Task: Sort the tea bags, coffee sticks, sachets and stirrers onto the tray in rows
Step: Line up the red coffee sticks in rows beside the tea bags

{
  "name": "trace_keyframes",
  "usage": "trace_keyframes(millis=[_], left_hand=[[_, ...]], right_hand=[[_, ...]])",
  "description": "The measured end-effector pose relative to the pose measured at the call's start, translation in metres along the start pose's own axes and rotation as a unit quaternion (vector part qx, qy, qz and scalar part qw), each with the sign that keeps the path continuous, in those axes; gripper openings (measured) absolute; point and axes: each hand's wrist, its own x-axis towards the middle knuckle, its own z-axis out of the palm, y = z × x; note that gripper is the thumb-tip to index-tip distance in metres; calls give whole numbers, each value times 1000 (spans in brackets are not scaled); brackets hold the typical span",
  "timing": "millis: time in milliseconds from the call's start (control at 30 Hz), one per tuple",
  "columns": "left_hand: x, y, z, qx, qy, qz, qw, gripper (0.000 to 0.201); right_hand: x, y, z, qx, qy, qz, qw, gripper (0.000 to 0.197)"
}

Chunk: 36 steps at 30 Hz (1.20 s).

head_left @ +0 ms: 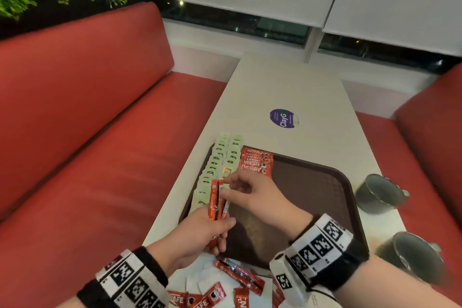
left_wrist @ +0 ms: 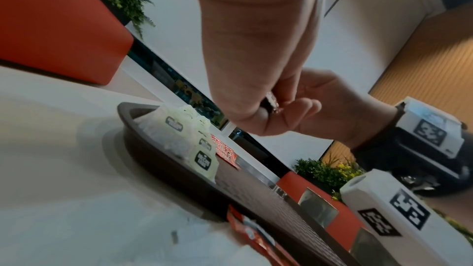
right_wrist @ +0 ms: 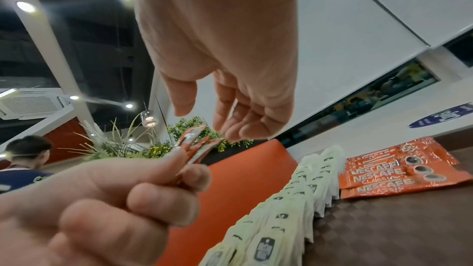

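The long white worktop [head_left: 287, 87] runs between red upholstered benches [head_left: 82, 117]. On its near half sits the dark brown rectangular plastic tray [head_left: 325, 182] with a woven-textured floor, the landmark for everything else.

Along the tray's left edge, two rows of pale green paper tea bags [head_left: 217, 160] with dark printed labels overlap like shingles, their far ends reaching past the tray's far rim. Just right of them, at the tray's far left corner, a short stack of flat red Nescafé coffee sticks [head_left: 256, 162] lies crosswise. Right of the tray stand two dark grey metal mugs [head_left: 380, 192]. Beyond the tray's far rim a round purple sticker [head_left: 282, 118] lies on the worktop. Off the tray's near edge, a loose heap of red coffee sticks and white sachets [head_left: 235, 280] is scattered.

Above the tray's near left corner, the left hand [head_left: 200, 235] grips a small upright bundle of red coffee sticks [head_left: 216, 200], fingers curled around its lower half. The right hand [head_left: 257, 195] reaches across the tray, its fingertips [right_wrist: 230, 137] meeting the bundle's top; whether they pinch a stick I cannot tell.
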Motion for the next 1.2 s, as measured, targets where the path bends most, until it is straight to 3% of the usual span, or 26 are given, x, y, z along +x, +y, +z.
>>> trace_keyframes(millis=[100, 200, 333, 433, 500, 567, 633, 700, 767, 900, 1000, 1100, 1167, 1200], left_hand=[[0, 1, 9, 85, -12, 8, 996, 13], [-1, 2, 11, 155, -21, 38, 987, 11], [-4, 6, 2, 78, -45, 49, 995, 19], [-7, 8, -10, -18, -77, 74, 994, 42], [-11, 10, -16, -59, -119, 97, 986, 66], [-14, 12, -19, -102, -139, 105, 979, 73], [-16, 14, -20, -130, -134, 91, 978, 62], [-18, 16, -18, -114, -121, 85, 982, 36], [-19, 19, -15, -69, -101, 95, 988, 19], [-18, 17, -10, 21, -51, 135, 989, 14], [-14, 14, -5, -3, -6, 145, 989, 12], [-7, 16, 3, -91, 50, 164, 981, 13], [-2, 21, 9, -83, 83, 188, 975, 13], [1, 23, 13, -71, 93, 198, 973, 11]], right_hand=[[-9, -1, 3, 16, 29, 2, 999, 24], [-14, 1, 2, 43, 44, -12, 998, 16], [-28, 10, -12, 94, 72, -49, 992, 19], [-47, 20, -18, 34, 136, -175, 975, 15], [-60, 30, -17, -87, 156, -296, 938, 12], [-69, 40, -16, -165, 165, -366, 901, 18], [-74, 45, -16, -182, 173, -393, 885, 15], [-77, 47, -15, -186, 175, -393, 883, 6], [-79, 51, -13, -179, 182, -369, 894, 6], [-82, 55, -11, -104, 196, -276, 935, 10], [-76, 45, -9, 95, 193, -72, 974, 16], [-63, 33, -6, 344, 64, 98, 931, 24], [-50, 28, -2, 355, 18, 112, 928, 21], [-44, 25, 1, 337, 28, 101, 935, 17]])
